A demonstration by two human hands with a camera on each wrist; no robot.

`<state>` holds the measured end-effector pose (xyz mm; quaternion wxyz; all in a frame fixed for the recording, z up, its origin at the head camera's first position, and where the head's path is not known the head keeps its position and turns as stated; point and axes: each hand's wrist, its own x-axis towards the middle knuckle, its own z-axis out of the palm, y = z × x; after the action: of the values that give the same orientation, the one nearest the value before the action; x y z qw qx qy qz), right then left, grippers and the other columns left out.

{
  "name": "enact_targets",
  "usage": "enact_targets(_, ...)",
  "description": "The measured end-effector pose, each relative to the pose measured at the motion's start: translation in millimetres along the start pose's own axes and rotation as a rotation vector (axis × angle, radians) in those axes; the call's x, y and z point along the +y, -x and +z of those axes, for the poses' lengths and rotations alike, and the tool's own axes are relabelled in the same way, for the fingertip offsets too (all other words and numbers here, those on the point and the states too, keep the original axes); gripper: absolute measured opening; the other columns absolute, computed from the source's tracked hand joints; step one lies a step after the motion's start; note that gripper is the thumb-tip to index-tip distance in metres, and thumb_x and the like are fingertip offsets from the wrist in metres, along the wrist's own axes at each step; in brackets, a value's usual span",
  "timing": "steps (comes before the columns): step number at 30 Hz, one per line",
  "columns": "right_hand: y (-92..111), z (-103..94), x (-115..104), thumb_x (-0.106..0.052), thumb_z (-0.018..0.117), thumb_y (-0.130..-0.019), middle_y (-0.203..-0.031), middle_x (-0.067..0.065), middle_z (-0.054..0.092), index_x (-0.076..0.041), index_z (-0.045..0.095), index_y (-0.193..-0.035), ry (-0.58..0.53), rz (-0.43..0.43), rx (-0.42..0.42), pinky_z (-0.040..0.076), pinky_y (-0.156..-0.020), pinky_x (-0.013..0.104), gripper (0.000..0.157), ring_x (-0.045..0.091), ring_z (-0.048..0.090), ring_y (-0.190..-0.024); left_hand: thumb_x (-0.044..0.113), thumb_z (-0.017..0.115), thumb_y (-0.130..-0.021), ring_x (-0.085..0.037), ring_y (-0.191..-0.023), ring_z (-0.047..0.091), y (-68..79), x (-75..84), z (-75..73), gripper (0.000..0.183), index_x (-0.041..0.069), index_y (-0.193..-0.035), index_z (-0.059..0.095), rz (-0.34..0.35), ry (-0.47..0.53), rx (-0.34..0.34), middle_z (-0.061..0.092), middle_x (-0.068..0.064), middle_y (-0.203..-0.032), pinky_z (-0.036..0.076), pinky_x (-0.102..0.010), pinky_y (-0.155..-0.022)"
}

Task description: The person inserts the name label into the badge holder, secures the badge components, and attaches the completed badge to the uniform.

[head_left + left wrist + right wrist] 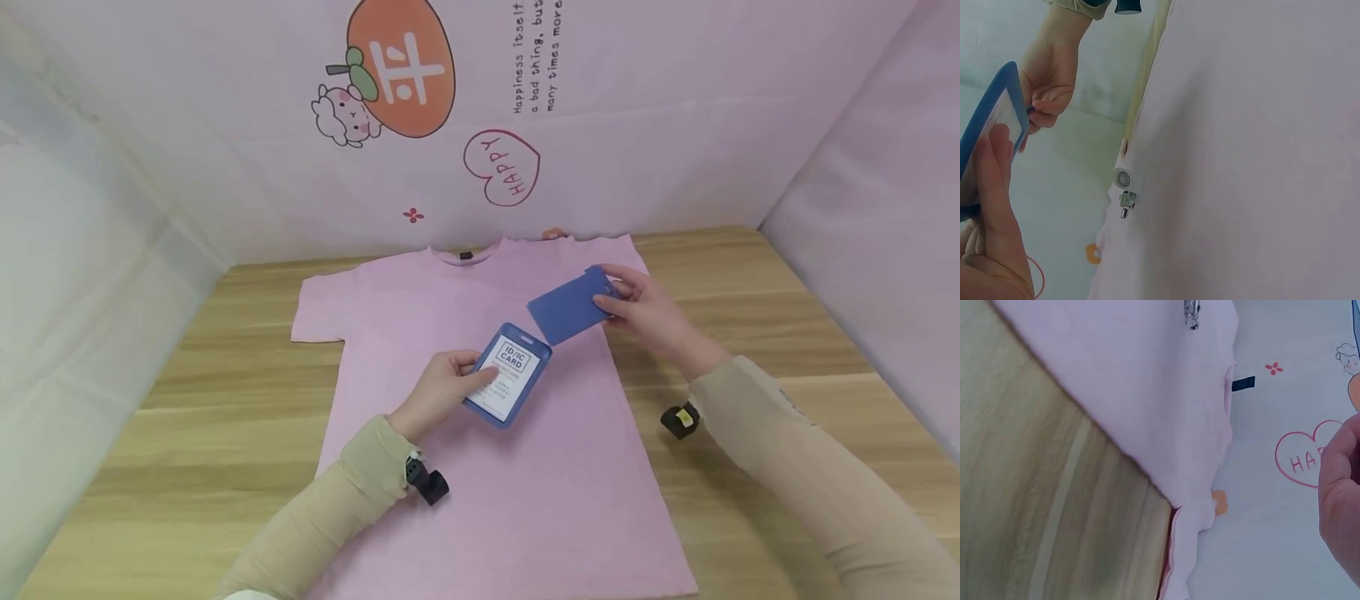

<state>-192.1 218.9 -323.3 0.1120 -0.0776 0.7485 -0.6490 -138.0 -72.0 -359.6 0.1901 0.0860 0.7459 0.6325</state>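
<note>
In the head view my left hand [437,390] grips a blue badge holder [534,383] by its left side, thumb across the front. A white card insert [513,367] printed "ID/IC CARD" shows inside its frame. Up and to the right, my right hand [651,312] pinches a flat blue panel [566,310] near its slotted end, the panel's lower corner close to the holder's top. Both pieces are above a pink T-shirt [517,500]. A round whitish piece [1122,179] with a metal clip [1127,200] lies on the shirt in the left wrist view.
The shirt is spread on a wooden table [225,417], its collar toward the back. A printed white cloth [637,125] hangs behind the table, and pale cloth walls stand at both sides. Each wrist carries a small black camera.
</note>
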Motion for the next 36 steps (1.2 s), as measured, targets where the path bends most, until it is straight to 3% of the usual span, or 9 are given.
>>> enact_targets(2,0,3.8,-2,-0.006,0.053,-0.096,-0.102,-0.011,0.063,-0.002,0.025,-0.148,0.016,-0.009,0.000,0.054,-0.076,0.017,0.059,0.000,0.064,-0.080,0.012,0.059,-0.093,-0.007,-0.070,0.068,-0.4,-1.6,0.3,0.031,-0.007,-0.116,0.060,0.000,0.000,-0.003,0.072,-0.016,-0.093,0.058,-0.027,-0.071)
enact_targets(4,1,7.9,-4,-0.005,0.051,-0.096,-0.113,0.003,0.063,-0.002,0.026,-0.147,0.032,-0.015,-0.008,0.054,-0.075,0.016,0.057,0.000,0.064,-0.079,0.012,0.059,-0.092,-0.007,-0.070,0.067,-0.8,-2.7,0.5,0.031,-0.008,-0.116,0.060,0.004,0.003,-0.004,0.072,-0.016,-0.092,0.058,-0.027,-0.071)
enact_targets(9,2,15.8,-10,-0.003,0.051,-0.096,-0.136,0.031,0.045,-0.002,0.025,-0.148,0.075,-0.027,-0.038,0.054,-0.073,0.015,0.058,-0.001,0.063,-0.079,0.010,0.059,-0.092,-0.006,-0.069,0.067,-0.6,-1.1,1.9,0.030,-0.009,-0.115,0.060,0.017,0.012,0.000,0.072,-0.017,-0.092,0.058,-0.027,-0.070)
enact_targets(20,3,21.8,-12,0.001,0.054,-0.093,-0.120,0.034,0.054,0.000,0.032,-0.144,0.175,-0.079,-0.043,0.056,-0.070,0.019,0.055,0.002,0.064,-0.074,0.007,0.060,-0.091,-0.008,-0.069,0.068,-0.9,2.3,6.4,0.030,-0.011,-0.114,0.060,0.019,0.051,-0.009,0.072,-0.017,-0.091,0.059,-0.028,-0.069)
enact_targets(36,-1,11.5,-7,-0.002,0.057,-0.092,-0.116,0.031,0.058,-0.001,0.038,-0.142,0.267,-0.091,-0.025,0.055,-0.067,0.019,0.054,0.005,0.062,-0.073,0.007,0.060,-0.090,-0.008,-0.069,0.067,-5.2,4.4,9.8,0.030,-0.010,-0.115,0.060,0.005,0.032,-0.022,0.071,-0.019,-0.094,0.059,-0.028,-0.069)
